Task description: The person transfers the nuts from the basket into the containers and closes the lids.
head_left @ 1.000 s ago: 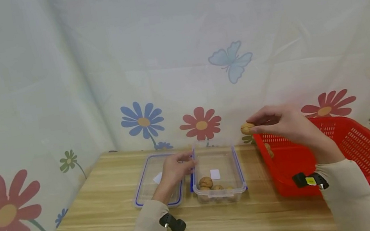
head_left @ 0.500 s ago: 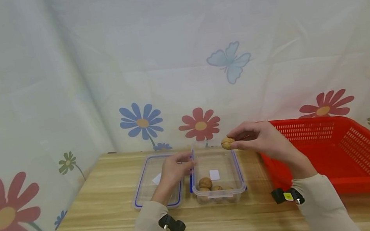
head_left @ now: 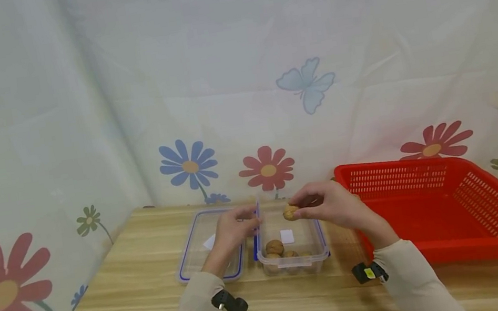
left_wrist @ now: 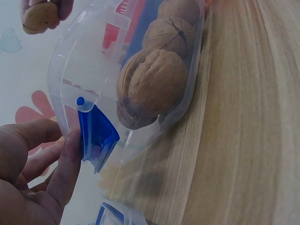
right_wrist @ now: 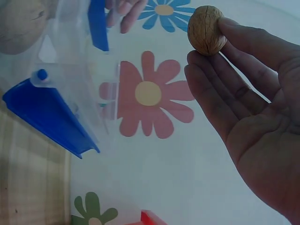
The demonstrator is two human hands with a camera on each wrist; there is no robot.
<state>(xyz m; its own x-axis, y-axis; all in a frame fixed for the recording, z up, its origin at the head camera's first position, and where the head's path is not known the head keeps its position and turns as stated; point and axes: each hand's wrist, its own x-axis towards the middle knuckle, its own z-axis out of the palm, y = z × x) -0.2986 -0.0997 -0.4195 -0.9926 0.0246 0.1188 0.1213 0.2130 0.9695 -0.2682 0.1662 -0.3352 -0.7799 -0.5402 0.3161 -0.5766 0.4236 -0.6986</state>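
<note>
Between thumb and fingertips my right hand [head_left: 336, 207] pinches a walnut [head_left: 291, 212], held above the clear plastic box [head_left: 321, 235]. The walnut [right_wrist: 206, 30] is plain to see in the right wrist view, clear of the box's rim. At the box's left side, my left hand [head_left: 233, 230] pinches the rim, close to a hanging blue latch [left_wrist: 97, 136]. Several walnuts [left_wrist: 152, 84] lie together at the box's near end, and a white label [head_left: 287, 236] shows further back.
To the left a clear lid [head_left: 191, 254] with a blue seal lies flat on the wooden table [head_left: 120, 296]. A large red basket [head_left: 434, 246] stands on the right. Behind the table hangs a flowered curtain [head_left: 200, 77].
My right hand has carried the walnut leftward and down, from beside the red basket to above the box. The left hand has kept its place at the box's rim.
</note>
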